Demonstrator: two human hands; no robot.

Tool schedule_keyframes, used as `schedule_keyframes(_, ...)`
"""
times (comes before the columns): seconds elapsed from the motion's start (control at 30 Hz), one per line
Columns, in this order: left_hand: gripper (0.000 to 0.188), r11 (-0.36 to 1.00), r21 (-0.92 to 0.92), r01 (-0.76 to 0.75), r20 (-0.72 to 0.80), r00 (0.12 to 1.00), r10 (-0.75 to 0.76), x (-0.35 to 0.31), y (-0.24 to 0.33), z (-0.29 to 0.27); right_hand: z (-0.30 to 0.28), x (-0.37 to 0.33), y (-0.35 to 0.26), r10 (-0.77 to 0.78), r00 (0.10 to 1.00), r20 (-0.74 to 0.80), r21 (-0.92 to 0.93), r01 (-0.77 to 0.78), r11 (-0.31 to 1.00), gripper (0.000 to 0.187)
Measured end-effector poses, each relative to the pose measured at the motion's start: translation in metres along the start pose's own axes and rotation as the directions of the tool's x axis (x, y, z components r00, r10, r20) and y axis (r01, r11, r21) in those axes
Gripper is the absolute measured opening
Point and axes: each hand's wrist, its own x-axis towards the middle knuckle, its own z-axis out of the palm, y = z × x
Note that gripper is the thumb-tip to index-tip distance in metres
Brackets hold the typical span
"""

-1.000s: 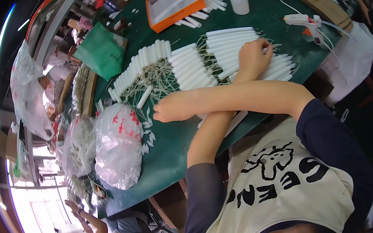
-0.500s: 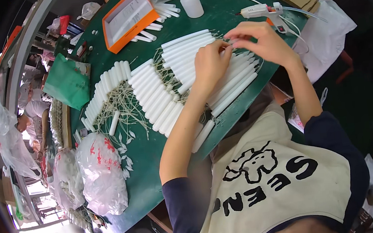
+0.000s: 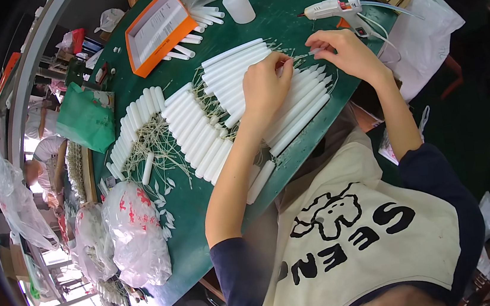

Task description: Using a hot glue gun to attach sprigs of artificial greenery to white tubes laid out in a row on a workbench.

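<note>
My left hand [image 3: 268, 88] rests over rows of slim white candle-like tubes [image 3: 232, 61], thumb and fingers pinched together; what they hold is hidden. To its right, my right hand [image 3: 345, 53] is closed, with a small whitish piece [image 3: 314, 52] at its fingertips, too small to name surely. Thin wires stick out from the tube ends between the two hands. Below them lie white tubes with pointed, flame-shaped tips [image 3: 301, 117]. More white tubes [image 3: 198, 137] lie in a row left of my left forearm, near a tangle of pale wires [image 3: 157, 138].
A white glue gun [image 3: 331, 8] lies beyond my right hand. Farther back are a squeeze bottle [image 3: 238, 7] and an orange box [image 3: 161, 33]. Loose flame-shaped pieces [image 3: 164, 206] lie near a filled plastic bag [image 3: 137, 233] on the green table [image 3: 200, 241]. A green bag [image 3: 86, 119] stands at left.
My hands have drawn apart: the right hand's fingertips, together with the left's before, are now off to the right. The whole view has shifted slightly.
</note>
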Motion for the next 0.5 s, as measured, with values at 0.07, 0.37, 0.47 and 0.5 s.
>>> schedule_keyframes(0.07, 0.019, 1.0, -0.008, 0.007, 0.002, 1.0, -0.007, -0.0006, -0.0001, -0.0001, 0.0012, 0.0002, 0.0004, 0.005, 1.0, -0.004, 0.017, -0.005, 1.0, 0.02)
schedule_keyframes(0.37, 0.016, 0.999, -0.047, -0.013, -0.035, 0.999, 0.012, -0.0001, -0.0059, 0.0016, 0.0033, -0.0004, 0.002, 0.005, 1.0, 0.004, 0.027, -0.005, 1.0, 0.02)
schedule_keyframes(0.47, 0.016, 0.999, -0.051, -0.01, -0.028, 1.0, 0.008, 0.0003, -0.0049, 0.0022, 0.0044, -0.0015, 0.0038, 0.007, 1.0, -0.009, 0.06, -0.006, 0.998, 0.02)
schedule_keyframes(0.5, 0.016, 0.999, -0.05, -0.001, -0.025, 1.0, 0.0, 0.0001, -0.0041, 0.0021, 0.0047, -0.0017, 0.0042, 0.007, 1.0, -0.008, 0.07, -0.007, 0.998, 0.02)
